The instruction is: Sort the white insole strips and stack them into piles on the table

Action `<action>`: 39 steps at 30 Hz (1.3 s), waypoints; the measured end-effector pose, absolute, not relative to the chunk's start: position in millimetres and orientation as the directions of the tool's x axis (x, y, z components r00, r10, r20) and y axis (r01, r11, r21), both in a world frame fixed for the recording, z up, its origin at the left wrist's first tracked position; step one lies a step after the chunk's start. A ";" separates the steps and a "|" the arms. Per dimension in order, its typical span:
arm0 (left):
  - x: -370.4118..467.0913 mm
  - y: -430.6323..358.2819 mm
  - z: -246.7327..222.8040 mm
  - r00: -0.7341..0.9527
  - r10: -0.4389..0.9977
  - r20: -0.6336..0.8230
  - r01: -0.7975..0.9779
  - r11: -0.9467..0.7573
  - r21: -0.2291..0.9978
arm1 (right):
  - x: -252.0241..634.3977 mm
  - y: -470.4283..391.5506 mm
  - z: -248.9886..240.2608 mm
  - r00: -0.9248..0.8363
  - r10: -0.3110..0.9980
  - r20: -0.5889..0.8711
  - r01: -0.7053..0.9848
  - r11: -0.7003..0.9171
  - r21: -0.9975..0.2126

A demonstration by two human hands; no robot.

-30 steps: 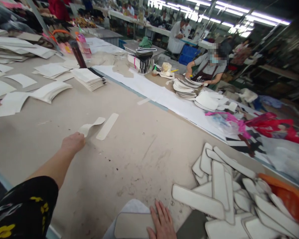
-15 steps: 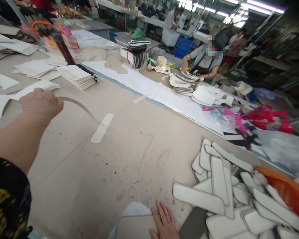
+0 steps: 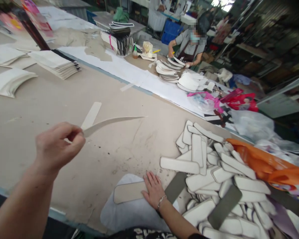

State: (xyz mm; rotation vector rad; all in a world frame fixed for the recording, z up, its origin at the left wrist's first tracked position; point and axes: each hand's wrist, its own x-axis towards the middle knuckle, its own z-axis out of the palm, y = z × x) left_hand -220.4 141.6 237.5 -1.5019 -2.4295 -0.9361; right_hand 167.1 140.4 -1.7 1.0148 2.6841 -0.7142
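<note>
My left hand (image 3: 61,144) is closed in a pinch on one end of a thin curved strip (image 3: 112,122), which is held edge-on above the table, its far end pointing right. My right hand (image 3: 154,191) lies flat with fingers spread on the right end of a beige rounded panel (image 3: 129,192). Under that panel is a pale grey cloth-like sheet (image 3: 122,215). A light strip with rounded corners (image 3: 92,113) lies on the table just beyond my left hand.
To the right is a heap of white rounded pieces (image 3: 196,149) beside an orange bag (image 3: 261,162). Stacked white sheets (image 3: 54,63) lie at the back left. Across the table (image 3: 129,152), a person in a mask (image 3: 189,46) handles curved pieces.
My left hand has moved right and nearer from the sheets at the left, carrying the strip. The view has shifted, showing more of my right arm. My right hand remains on the panel.
</note>
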 end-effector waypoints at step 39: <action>-87.0 -15.1 113.1 0.017 0.794 -0.607 0.182 0.595 0.783 | 221.8 114.4 55.5 -0.451 0.507 -0.735 0.209 -0.740 -0.639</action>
